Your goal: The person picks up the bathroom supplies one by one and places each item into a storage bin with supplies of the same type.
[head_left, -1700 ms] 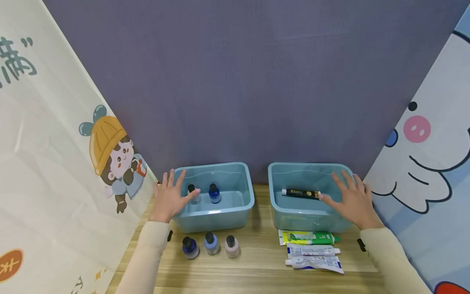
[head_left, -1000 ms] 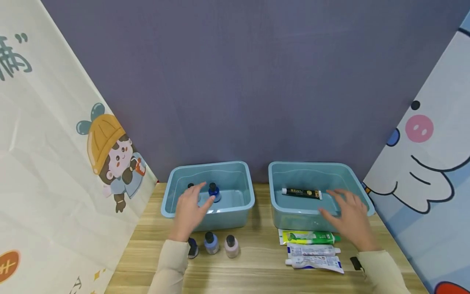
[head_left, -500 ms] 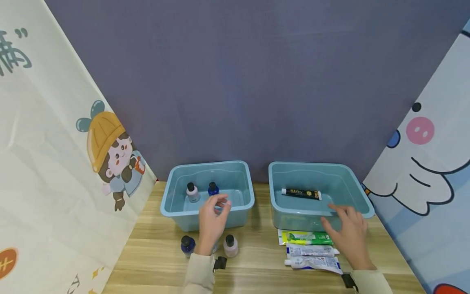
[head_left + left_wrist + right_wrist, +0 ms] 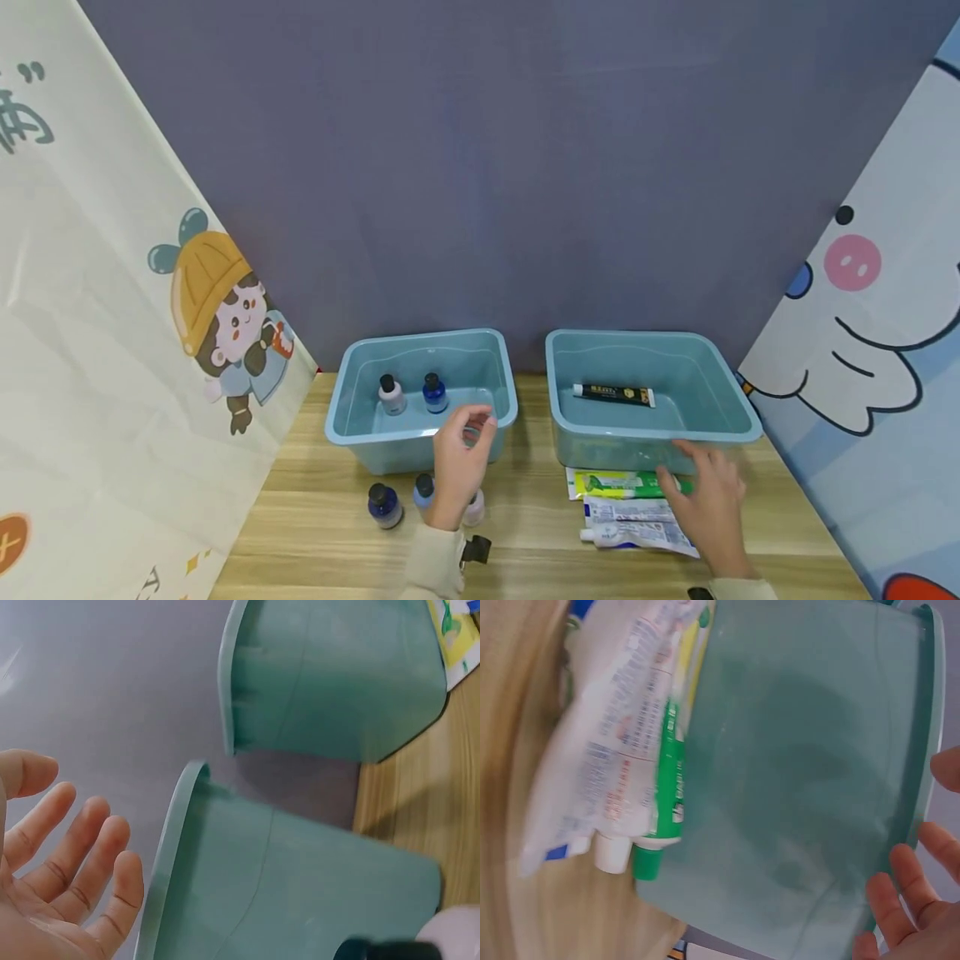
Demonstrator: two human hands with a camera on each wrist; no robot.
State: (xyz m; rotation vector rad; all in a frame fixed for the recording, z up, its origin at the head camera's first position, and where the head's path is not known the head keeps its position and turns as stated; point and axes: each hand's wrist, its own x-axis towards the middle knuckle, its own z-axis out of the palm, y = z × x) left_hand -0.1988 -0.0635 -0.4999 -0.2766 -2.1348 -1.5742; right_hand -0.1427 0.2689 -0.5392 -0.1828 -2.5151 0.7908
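While your left hand (image 4: 459, 461) hovers with grip apart over 3 bottles (image 4: 384, 505) on the table (image 4: 525, 533), your right hand (image 4: 708, 500), grip apart, hovers over 3 tubes (image 4: 626, 483) before 2 bins (image 4: 420, 417).

A plain purple-grey back wall (image 4: 480, 167) is seen behind a light wooden tabletop (image 4: 315, 517). Printed cartoon panels are set at both sides: left panel (image 4: 112, 333) (child in yellow hat), right panel (image 4: 885, 317) (pink-cheeked white figure). Lighting is even.
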